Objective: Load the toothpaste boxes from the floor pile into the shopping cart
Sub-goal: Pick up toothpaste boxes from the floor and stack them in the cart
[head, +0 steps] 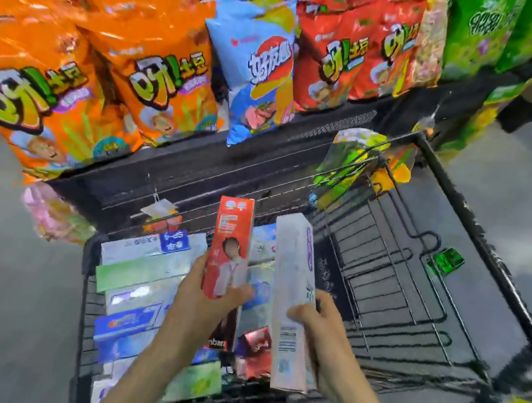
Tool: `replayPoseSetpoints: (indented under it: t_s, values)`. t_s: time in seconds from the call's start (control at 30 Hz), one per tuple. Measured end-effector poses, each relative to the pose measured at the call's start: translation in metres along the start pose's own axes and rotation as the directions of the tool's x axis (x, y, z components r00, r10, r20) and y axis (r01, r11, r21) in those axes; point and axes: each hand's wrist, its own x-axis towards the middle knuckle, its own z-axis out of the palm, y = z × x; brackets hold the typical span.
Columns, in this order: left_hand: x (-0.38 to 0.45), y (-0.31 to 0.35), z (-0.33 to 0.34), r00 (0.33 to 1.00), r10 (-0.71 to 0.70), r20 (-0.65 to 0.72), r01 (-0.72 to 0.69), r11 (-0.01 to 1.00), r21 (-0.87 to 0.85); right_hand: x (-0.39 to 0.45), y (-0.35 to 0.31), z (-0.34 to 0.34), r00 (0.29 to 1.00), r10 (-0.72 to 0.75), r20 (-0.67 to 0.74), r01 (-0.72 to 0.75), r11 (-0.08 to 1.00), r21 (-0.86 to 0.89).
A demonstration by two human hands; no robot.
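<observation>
Both hands hover over the cart (462, 208), the left hand (206, 299) gripping a red box (229, 247), the right hand (319, 325) a white box (293, 290), fingers curled round each. Next, I'd guess, lay them beside the stacked boxes (140, 286).

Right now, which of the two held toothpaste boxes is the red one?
The red box in the left hand; the right hand holds a white box.

Single head cam, wide-angle, looking steeply down and forward into the shopping cart (442, 151), close range. Shelf of snack bags (158, 83) at 12 o'clock, floor (4, 301) at 9. Edges look smeared, probably motion blur.
</observation>
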Motion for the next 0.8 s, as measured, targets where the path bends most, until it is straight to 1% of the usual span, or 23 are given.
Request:
replayPoseSetpoints:
  t_s: [0.1, 0.17, 0.23, 0.3, 0.4, 0.47, 0.57, 0.63, 0.67, 0.8]
  values:
    - [0.022, -0.005, 0.016, 0.994, 0.029, -0.107, -0.02, 0.996, 0.088, 0.043, -0.01, -0.02, 0.996, -0.032, 0.085, 0.052, 0.967, -0.25]
    - [0.035, -0.009, 0.025, 0.981, 0.029, -0.194, -0.004, 0.992, 0.128, 0.07, -0.019, -0.032, 0.992, -0.058, 0.11, 0.099, 0.902, -0.42]
    - [0.048, -0.017, 0.031, 0.96, 0.016, -0.28, 0.031, 0.987, 0.16, 0.102, -0.026, -0.042, 0.987, -0.067, 0.147, 0.137, 0.825, -0.548]
    - [0.058, -0.025, 0.034, 0.944, 0.004, -0.33, 0.065, 0.978, 0.196, 0.135, -0.03, -0.049, 0.974, -0.077, 0.212, 0.202, 0.715, -0.669]
    - [0.065, -0.043, 0.033, 0.927, -0.043, -0.374, 0.129, 0.97, 0.207, 0.186, -0.026, -0.054, 0.944, -0.042, 0.328, 0.308, 0.471, -0.826]
    - [0.067, -0.056, 0.033, 0.916, -0.064, -0.396, 0.161, 0.963, 0.216, 0.219, -0.02, -0.05, 0.911, -0.015, 0.412, 0.393, 0.332, -0.858]
    - [0.069, -0.077, 0.034, 0.898, -0.095, -0.43, 0.198, 0.959, 0.201, 0.272, -0.009, -0.036, 0.844, 0.019, 0.537, 0.533, 0.096, -0.841]
    - [0.07, -0.09, 0.031, 0.888, -0.11, -0.446, 0.22, 0.954, 0.202, 0.305, -0.001, -0.021, 0.805, 0.086, 0.587, 0.591, -0.047, -0.805]
    - [0.073, -0.096, 0.032, 0.889, -0.109, -0.444, 0.221, 0.953, 0.208, 0.32, 0.002, -0.014, 0.797, 0.118, 0.592, 0.603, -0.11, -0.79]
    - [0.082, -0.105, 0.037, 0.886, -0.108, -0.451, 0.224, 0.951, 0.214, 0.362, 0.016, 0.006, 0.8, 0.122, 0.587, 0.597, -0.248, -0.763]
